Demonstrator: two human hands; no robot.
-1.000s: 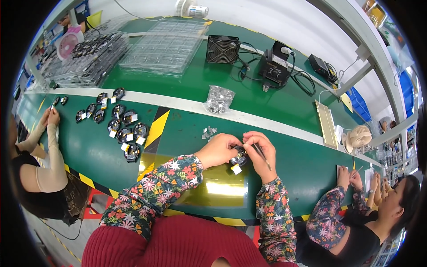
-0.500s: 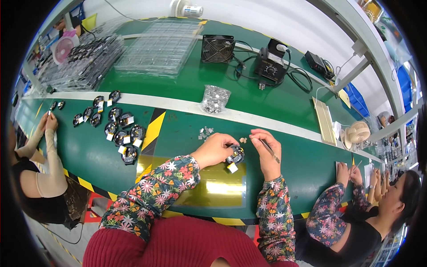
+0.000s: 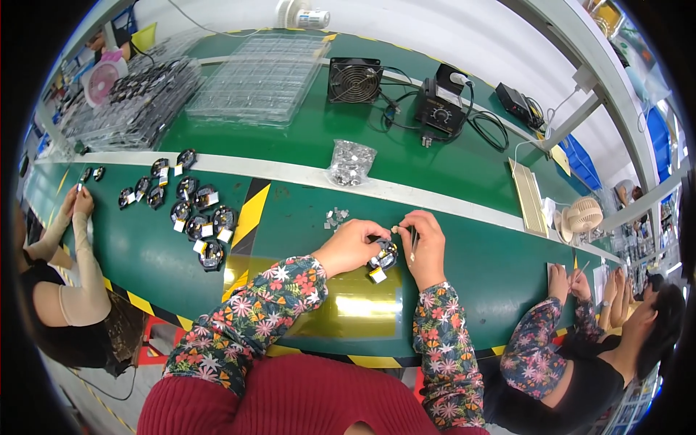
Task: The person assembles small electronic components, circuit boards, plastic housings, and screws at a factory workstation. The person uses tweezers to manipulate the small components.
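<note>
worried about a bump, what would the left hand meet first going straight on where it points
Likely the right hand, just to the right of the left hand, though depth between them is unclear.

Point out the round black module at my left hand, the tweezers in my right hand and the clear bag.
Round black module [image 3: 384, 254]: head view, middle of its upper side.
Tweezers [image 3: 412, 249]: head view, their visible shank.
Clear bag [image 3: 351, 162]: head view, middle of its upper side.

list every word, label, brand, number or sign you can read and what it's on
Nothing is readable.
White fan: label too small.
Dial box: markings too small.
Part at the left hand: no legible text.
Striped tape: no words visible.
</note>
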